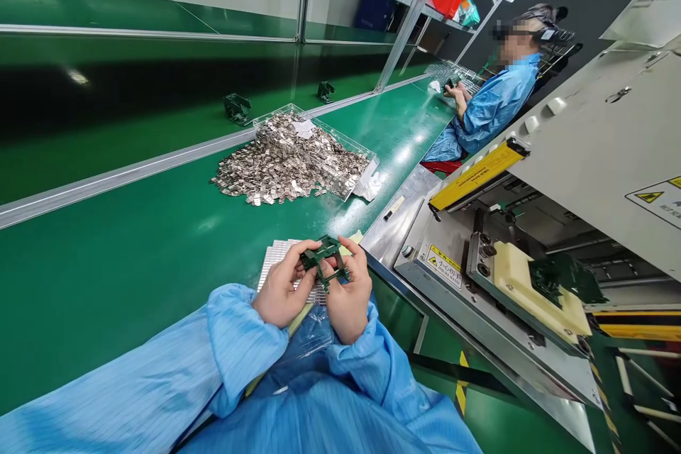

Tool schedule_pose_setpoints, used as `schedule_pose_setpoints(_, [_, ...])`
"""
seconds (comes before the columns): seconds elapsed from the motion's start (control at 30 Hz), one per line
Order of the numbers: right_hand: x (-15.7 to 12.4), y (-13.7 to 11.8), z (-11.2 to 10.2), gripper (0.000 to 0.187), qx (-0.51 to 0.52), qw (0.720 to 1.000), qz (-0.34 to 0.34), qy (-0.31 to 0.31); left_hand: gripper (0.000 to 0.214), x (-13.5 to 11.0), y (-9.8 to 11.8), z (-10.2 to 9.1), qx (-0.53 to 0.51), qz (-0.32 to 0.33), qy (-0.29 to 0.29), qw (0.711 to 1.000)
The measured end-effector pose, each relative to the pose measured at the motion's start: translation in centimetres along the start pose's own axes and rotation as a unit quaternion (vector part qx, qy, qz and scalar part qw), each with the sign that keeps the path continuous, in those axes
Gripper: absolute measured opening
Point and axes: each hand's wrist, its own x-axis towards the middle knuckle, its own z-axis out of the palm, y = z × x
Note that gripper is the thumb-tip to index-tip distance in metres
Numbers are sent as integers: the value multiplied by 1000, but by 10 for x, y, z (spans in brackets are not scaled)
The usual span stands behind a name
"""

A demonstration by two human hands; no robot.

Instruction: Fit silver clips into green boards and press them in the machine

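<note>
Fingers [291, 260] of both hands clamped on a green plastic frame [325, 255], pinched from either side, left hand [281, 291] and right hand [350, 291] close together. Frame held just over a silver grid sheet [281, 262] on the green belt [106, 284]. Farther along, a clear tray [348, 184] with metal chips [239, 184] spilling out. Co-worker [494, 92] in blue seated well apart.
</note>
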Motion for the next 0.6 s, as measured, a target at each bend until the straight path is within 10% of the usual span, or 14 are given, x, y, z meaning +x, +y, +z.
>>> schedule_pose_setpoints(0.33, [1, 9, -4, 33, 285, 947, 146, -36, 35, -3, 1, -2, -22, -6, -13, 1000])
schedule_pose_setpoints(0.47, [2, 8, -36, 30, 277, 948, 95, -125, 37, -2, 6, -4, -21, -40, -25, 999])
schedule_pose_setpoints(0.6, [0, 5, -76, 71, 187, 957, -29, -221, 39, -2, 22, 5, 19, -76, -89, 993])
